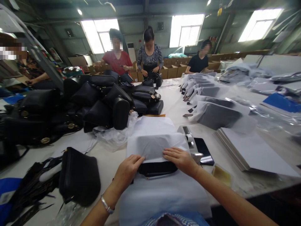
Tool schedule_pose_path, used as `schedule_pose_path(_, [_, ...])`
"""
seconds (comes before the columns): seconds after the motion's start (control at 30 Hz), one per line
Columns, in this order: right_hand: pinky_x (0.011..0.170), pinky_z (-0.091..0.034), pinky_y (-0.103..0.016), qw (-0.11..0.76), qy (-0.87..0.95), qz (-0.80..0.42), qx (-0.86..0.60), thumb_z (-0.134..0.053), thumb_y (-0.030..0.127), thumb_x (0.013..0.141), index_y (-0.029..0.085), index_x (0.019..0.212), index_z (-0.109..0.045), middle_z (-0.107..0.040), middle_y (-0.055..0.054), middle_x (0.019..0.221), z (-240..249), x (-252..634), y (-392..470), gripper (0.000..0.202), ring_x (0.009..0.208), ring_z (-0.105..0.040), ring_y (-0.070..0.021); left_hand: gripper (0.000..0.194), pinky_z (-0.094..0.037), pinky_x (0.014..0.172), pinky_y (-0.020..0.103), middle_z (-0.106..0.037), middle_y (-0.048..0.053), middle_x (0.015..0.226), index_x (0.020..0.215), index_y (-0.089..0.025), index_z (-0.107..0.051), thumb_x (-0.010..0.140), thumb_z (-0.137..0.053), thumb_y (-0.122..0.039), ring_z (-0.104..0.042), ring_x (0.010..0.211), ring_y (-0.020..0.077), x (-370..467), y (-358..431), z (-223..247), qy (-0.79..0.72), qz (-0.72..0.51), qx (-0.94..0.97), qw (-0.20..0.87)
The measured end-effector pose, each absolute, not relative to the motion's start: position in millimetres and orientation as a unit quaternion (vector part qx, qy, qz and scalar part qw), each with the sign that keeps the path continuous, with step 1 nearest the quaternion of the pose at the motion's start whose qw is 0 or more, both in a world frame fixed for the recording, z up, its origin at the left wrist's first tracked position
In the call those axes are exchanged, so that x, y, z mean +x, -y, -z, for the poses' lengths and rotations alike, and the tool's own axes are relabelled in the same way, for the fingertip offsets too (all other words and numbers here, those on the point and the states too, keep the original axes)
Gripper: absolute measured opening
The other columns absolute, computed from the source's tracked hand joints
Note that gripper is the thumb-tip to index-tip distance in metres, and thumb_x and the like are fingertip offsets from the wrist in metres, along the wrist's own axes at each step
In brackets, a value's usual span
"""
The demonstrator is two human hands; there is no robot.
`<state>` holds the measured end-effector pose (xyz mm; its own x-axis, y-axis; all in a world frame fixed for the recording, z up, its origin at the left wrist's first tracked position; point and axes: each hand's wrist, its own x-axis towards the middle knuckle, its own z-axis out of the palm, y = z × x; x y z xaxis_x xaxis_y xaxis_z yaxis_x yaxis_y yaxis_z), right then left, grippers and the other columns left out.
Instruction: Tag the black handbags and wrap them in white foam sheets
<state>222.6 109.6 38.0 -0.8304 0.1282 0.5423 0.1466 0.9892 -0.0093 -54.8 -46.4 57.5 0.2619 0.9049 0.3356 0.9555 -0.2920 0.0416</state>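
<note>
"What are the hands doing?"

"The right hand [182, 159] lies open, fingers flat on thin white paper [151, 146]. The left hand [128, 171] has its fingertips on it too, but I can't tell if they pinch."

"Where's the black bag [158, 168]?"

"Between the hands, partly under the paper."

"Why press there?"

"Maybe so the paper won't slide."

"And farther out?"

"A black phone [202, 148] is near the right hand. A standing bag [81, 175] is to the left, with a big bag pile [100, 108] beyond, maybe for easy reach."

"Any words?"

"Gold badges [45, 140] and a white label [6, 197], too blurry to read."
</note>
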Motion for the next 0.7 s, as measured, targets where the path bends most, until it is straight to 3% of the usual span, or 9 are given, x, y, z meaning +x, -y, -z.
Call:
schedule_pose_path(0.13, [0.104,-0.053,-0.04,0.303,0.951,0.022,-0.058,-0.048,0.01,0.099,0.019,0.122,-0.066,-0.069,-0.006,0.125,-31,229,-103,0.03,0.12,-0.063,-0.0199,0.024,-0.056,0.084,0.035,-0.07,0.007,0.105,0.119,-0.021,-0.064,0.098,-0.052,-0.023,-0.066,0.094,0.0208,-47,48,-64,0.589,0.191,-0.783,0.063])
schedule_pose_path(0.2, [0.104,-0.052,-0.04,0.305,0.951,0.021,-0.056,-0.048,0.009,0.099,0.019,0.124,-0.065,-0.069,-0.006,0.126,-30,231,-102,0.032,0.121,-0.062,-0.0198,0.032,-0.053,0.097,0.043,-0.066,0.011,0.125,0.127,-0.02,-0.06,0.097,-0.055,-0.03,-0.062,0.114,0.0259,-36,39,-71,0.582,0.202,-0.784,0.074])
schedule_pose_path(0.27, [0.103,-0.053,-0.039,0.304,0.951,0.017,-0.059,-0.046,0.008,0.099,0.019,0.125,-0.064,-0.069,-0.006,0.126,-30,233,-102,0.034,0.121,-0.062,-0.0198,0.046,-0.045,0.109,0.048,-0.054,0.014,0.145,0.138,-0.018,-0.053,0.095,-0.059,-0.035,-0.049,0.134,0.0305,-24,27,-71,0.575,0.187,-0.793,0.075])
schedule_pose_path(0.37, [0.099,-0.055,-0.039,0.297,0.952,-0.004,-0.07,-0.043,0.005,0.097,0.019,0.123,-0.066,-0.069,-0.006,0.125,-29,243,-95,0.037,0.119,-0.063,-0.0201,0.059,-0.039,0.113,0.054,-0.044,0.014,0.154,0.144,-0.016,-0.046,0.092,-0.063,-0.04,-0.038,0.143,0.0345,-6,17,-58,0.572,0.139,-0.807,0.058])
schedule_pose_path(0.47, [0.096,-0.056,-0.037,0.281,0.951,-0.049,-0.116,-0.043,0.005,0.097,0.02,0.121,-0.066,-0.071,-0.006,0.121,-27,261,-75,0.037,0.113,-0.066,-0.0196,0.058,-0.035,0.115,0.058,-0.038,0.012,0.157,0.146,-0.018,-0.044,0.093,-0.061,-0.036,-0.033,0.145,0.0352,2,24,-41,0.574,0.112,-0.809,0.061])
schedule_pose_path(0.6, [0.093,-0.054,-0.036,0.24,0.942,-0.159,-0.171,-0.057,0.024,0.097,0.021,0.122,-0.065,-0.072,-0.007,0.115,-28,282,-30,0.026,0.105,-0.066,-0.0198,0.054,-0.033,0.117,0.056,-0.035,0.009,0.159,0.147,-0.019,-0.043,0.096,-0.057,-0.031,-0.031,0.147,0.0321,2,38,-31,0.577,0.108,-0.807,0.063])
schedule_pose_path(0.7, [0.091,-0.053,-0.036,0.19,0.935,-0.24,-0.179,-0.07,0.044,0.087,0.02,0.12,-0.066,-0.07,-0.008,0.11,-27,287,-5,0.04,0.102,-0.064,-0.0216,0.054,-0.032,0.118,0.055,-0.035,0.009,0.159,0.147,-0.019,-0.043,0.097,-0.056,-0.031,-0.03,0.147,0.0312,2,41,-30,0.578,0.116,-0.805,0.06])
